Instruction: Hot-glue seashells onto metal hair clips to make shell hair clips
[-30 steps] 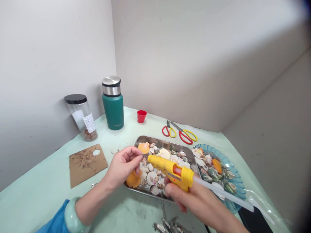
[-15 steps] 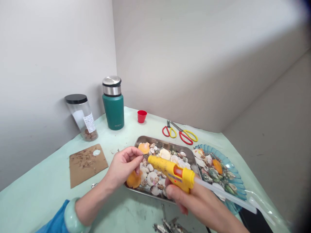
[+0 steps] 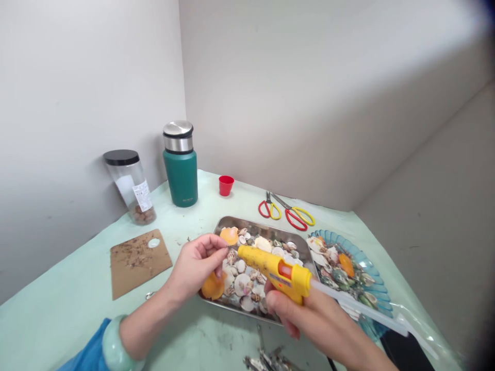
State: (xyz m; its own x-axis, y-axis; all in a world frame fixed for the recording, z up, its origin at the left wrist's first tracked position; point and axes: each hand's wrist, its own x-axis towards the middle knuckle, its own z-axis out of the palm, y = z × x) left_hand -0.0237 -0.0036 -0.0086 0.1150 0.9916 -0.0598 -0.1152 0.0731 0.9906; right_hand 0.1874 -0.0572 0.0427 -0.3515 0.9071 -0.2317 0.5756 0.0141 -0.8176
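My right hand (image 3: 299, 312) is wrapped round a yellow hot glue gun (image 3: 270, 268), its nozzle pointing left and a long translucent glue stick (image 3: 359, 309) running out of its back end. A small red light glows on the gun's side. My left hand (image 3: 203, 260) is pinched just left of the nozzle, thumb against forefinger; a tiny dark thing shows at the fingertips, too small to name. Below both hands lies a metal tray (image 3: 270, 225) filled with seashells, among them an orange scallop shell (image 3: 230, 235) at its far left corner and another orange shell (image 3: 213, 286) near my left wrist.
A blue glass plate (image 3: 381, 288) of shells stands at the right. Behind the tray lie two pairs of scissors (image 3: 296, 219) and a red cup (image 3: 226, 185). A green bottle (image 3: 181, 175), a jar (image 3: 139, 198) and brown cardboard (image 3: 135, 273) are at the left. Metal tools (image 3: 266, 360) lie in front.
The glue gun has shifted slightly to the right, its nozzle a little farther from my left fingertips. My left hand stays in place.
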